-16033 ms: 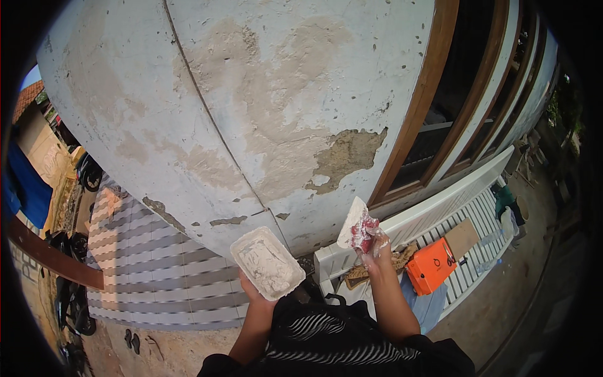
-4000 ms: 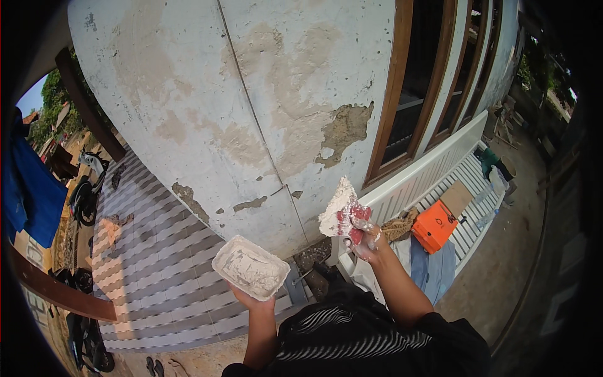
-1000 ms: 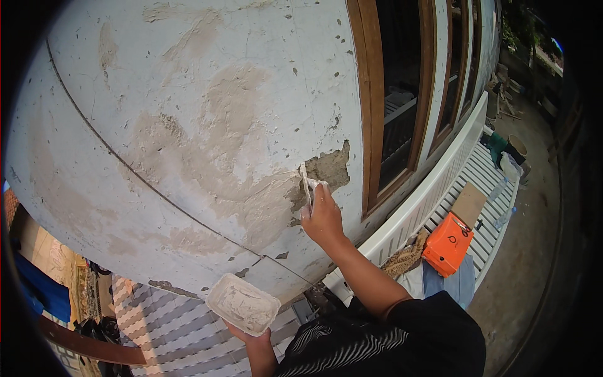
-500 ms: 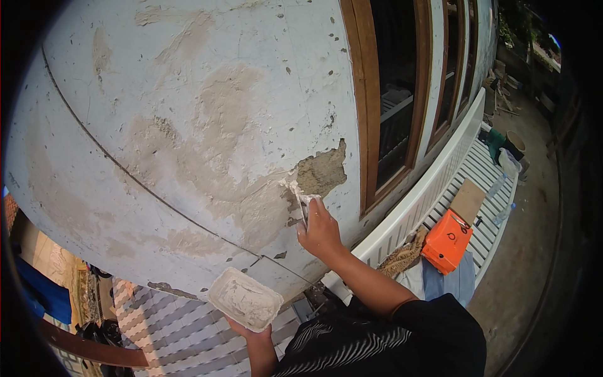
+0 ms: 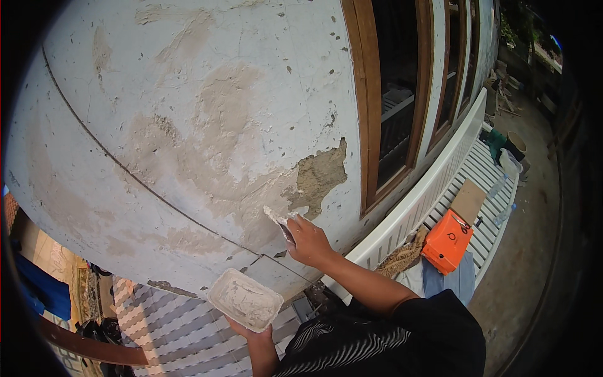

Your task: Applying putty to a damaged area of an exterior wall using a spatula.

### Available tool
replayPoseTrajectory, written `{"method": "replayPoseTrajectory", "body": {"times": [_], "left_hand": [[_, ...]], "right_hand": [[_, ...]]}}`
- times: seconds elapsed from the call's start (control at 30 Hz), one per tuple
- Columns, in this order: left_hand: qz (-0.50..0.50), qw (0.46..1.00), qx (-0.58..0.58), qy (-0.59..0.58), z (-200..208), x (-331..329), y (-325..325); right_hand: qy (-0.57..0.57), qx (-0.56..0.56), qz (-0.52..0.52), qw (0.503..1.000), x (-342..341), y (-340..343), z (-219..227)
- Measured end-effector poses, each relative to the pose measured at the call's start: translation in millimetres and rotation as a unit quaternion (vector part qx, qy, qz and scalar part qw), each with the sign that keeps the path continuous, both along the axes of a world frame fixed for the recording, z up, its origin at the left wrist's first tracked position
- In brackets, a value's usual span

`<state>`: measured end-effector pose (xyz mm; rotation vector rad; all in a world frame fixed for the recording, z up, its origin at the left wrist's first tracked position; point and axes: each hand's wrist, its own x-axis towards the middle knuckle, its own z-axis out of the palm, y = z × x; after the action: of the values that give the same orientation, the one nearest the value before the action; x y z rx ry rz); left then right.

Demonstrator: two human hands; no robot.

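Note:
My right hand (image 5: 309, 242) is closed around a putty knife (image 5: 281, 224) whose blade is coated with pale filler. The blade is at the wall (image 5: 295, 94), left of and below a rough patch of bare grey-brown render (image 5: 320, 176); whether it touches cannot be made out. Low in front of me, my left hand (image 5: 256, 333) grips a shallow white plastic tub (image 5: 257, 283) from below, its fingers mostly hidden. Pale putty (image 5: 244, 301) coats the tub's inside. Smeared beige filler (image 5: 220, 119) covers broad areas of the wall.
A brown wooden window frame (image 5: 367, 113) borders the wall at right. Beside it runs a white slatted bench (image 5: 461, 157) bearing an orange box (image 5: 447, 242), a brown board (image 5: 468, 200) and cloths. A dark cable (image 5: 125, 168) crosses the wall; patterned tiles (image 5: 169, 333) lie below.
My right hand has moved down and left with the putty knife, away from the bare patch, uncovering its lower part. The blade now tilts up to the left. The tub stays in place.

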<state>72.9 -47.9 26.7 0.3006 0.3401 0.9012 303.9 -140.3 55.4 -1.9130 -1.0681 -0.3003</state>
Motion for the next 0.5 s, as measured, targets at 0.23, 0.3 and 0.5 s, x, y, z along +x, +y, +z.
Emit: {"method": "replayPoseTrajectory", "body": {"times": [0.23,0.3,0.5], "left_hand": [[0.008,1.000,0.010,-0.023,-4,-16,1],[0.006,1.000,0.006,-0.023,-4,-16,0],[0.040,0.999,-0.032,0.009,-5,-11,0]], "right_hand": [[0.195,0.155,-0.130,0.960,48,-21,48],[0.206,0.158,-0.121,0.958,52,-11,53],[0.173,0.118,-0.130,0.969,34,23,80]]}}
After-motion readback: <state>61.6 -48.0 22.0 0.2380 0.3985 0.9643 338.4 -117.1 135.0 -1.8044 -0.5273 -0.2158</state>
